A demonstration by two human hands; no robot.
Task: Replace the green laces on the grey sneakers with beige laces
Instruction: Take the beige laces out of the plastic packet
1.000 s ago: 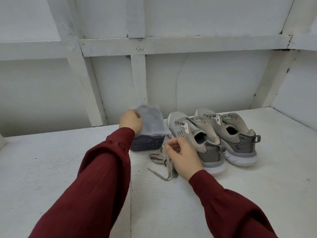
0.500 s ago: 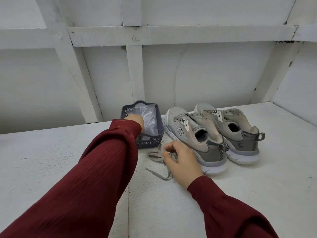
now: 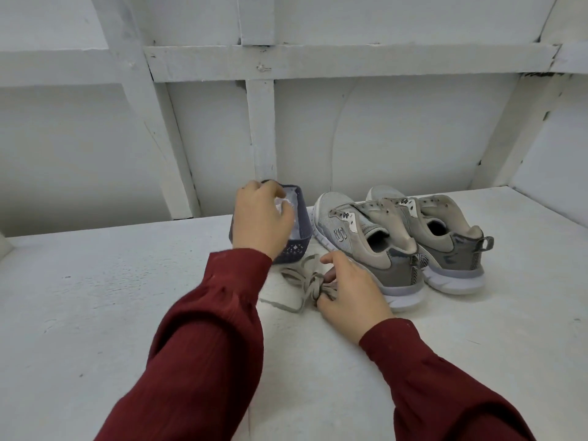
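Closing round the laces (image 3: 303, 279) now, the right hand (image 3: 350, 294) is readying them; the left hand (image 3: 259, 221) is poking into the basket (image 3: 294, 249), grip hidden.

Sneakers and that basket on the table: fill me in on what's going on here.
A person in dark red sleeves is working at a white table. The left hand is over a small dark basket, fingers on the clear plastic bag inside; whether it grips the bag is unclear. The right hand grips a loose bundle of laces lying on the table beside the near sneaker. Both it and the far sneaker have empty eyelets, so relacing has not begun.
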